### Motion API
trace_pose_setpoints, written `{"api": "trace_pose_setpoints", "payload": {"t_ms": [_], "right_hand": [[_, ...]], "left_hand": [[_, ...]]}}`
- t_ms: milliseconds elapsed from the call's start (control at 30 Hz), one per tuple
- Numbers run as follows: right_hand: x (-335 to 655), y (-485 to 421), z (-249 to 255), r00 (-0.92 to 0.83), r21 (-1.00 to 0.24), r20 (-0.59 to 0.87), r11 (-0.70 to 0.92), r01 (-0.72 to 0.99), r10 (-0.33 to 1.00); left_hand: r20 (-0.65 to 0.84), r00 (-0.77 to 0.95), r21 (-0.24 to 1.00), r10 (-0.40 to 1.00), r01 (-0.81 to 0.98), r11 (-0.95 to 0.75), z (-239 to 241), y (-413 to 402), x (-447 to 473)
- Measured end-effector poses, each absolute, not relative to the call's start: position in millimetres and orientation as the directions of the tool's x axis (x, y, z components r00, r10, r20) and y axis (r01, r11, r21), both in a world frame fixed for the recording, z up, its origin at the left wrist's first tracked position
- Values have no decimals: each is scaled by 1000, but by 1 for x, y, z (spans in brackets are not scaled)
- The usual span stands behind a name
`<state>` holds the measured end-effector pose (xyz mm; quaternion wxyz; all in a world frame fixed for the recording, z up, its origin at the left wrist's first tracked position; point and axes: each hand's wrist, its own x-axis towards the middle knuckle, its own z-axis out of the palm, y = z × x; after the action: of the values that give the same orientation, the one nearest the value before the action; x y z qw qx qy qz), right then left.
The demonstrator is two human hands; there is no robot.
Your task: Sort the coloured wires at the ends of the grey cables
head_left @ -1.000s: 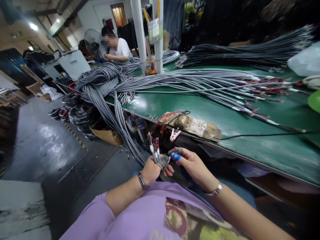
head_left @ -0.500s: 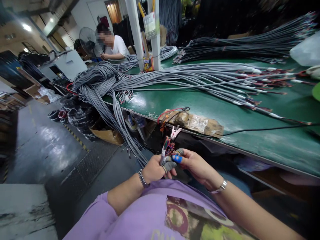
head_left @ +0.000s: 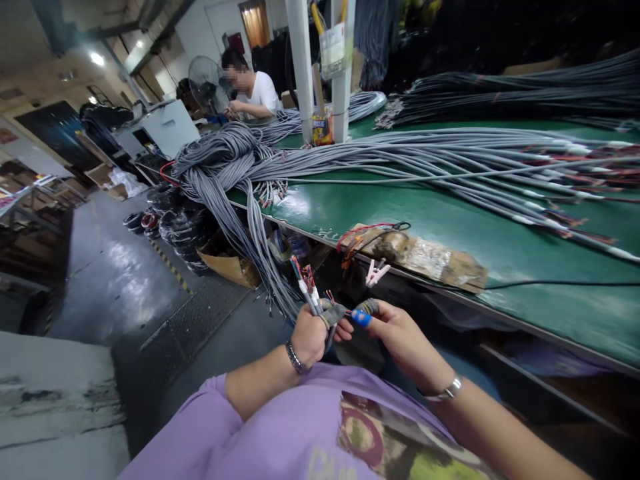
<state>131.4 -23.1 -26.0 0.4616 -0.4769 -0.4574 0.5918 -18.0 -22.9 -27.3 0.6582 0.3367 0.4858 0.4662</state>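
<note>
Several grey cables [head_left: 311,298] are gripped in my left hand [head_left: 311,335], their white-banded ends and thin coloured wires sticking up above it. A grey cover wraps its thumb. My right hand [head_left: 395,327] is closed beside it, with a blue cover on the thumb and a grey one on the index finger. Thumb and finger pinch thin coloured wires [head_left: 349,311] that run across from the left hand. A pink clip [head_left: 376,272] hangs at the bench edge, above and apart from both hands.
A taped cardboard-like block [head_left: 423,257] with red and black leads lies on the edge of the green bench [head_left: 320,200]. Long grey cables [head_left: 400,153] stretch over the bench and droop off its left side. A co-worker [head_left: 255,93] sits beyond, near a fan [head_left: 205,83].
The view has swung left. My hands are now left of and below the pink clip, and the cable ends fan apart. My right fingers have drawn slightly away from my left hand.
</note>
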Motion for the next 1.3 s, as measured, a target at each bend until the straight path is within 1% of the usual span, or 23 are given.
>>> {"api": "trace_pose_setpoints", "payload": {"t_ms": [200, 400, 567, 700, 800, 967, 1033, 1167, 1300], "right_hand": [[133, -13, -20, -161, -991, -125, -132, -33, 979], [125, -2, -9, -322, -992, -109, -125, -31, 941], [125, -2, -14, -315, -983, -152, -176, -47, 937], [128, -4, -18, -227, -977, -173, -196, -81, 958], [129, -5, -20, -187, -975, -193, -210, -71, 963], [129, -6, -15, -203, -976, -185, -203, -73, 962], [129, -5, -14, -194, -977, -180, -198, -75, 964], [133, -3, -20, -140, -978, -187, -198, -67, 972], [136, -3, -25, -133, -978, -182, -193, -75, 974]], "left_hand": [[-314, 156, 915, 937, -213, 342, -27, -19, -25], [-322, 245, 930, 915, -101, 354, -38, -16, -25], [-310, 292, 945, 905, -12, 327, -40, -13, -26], [-305, 256, 946, 917, -35, 324, -38, -10, -24], [-299, 243, 945, 923, -58, 321, -39, -9, -22], [-293, 319, 942, 901, -67, 330, -41, -7, -22], [-292, 322, 940, 900, -75, 332, -40, -8, -23], [-292, 266, 937, 919, -113, 331, -37, -9, -22], [-310, 208, 927, 928, -150, 343, -35, -9, -18]]}}
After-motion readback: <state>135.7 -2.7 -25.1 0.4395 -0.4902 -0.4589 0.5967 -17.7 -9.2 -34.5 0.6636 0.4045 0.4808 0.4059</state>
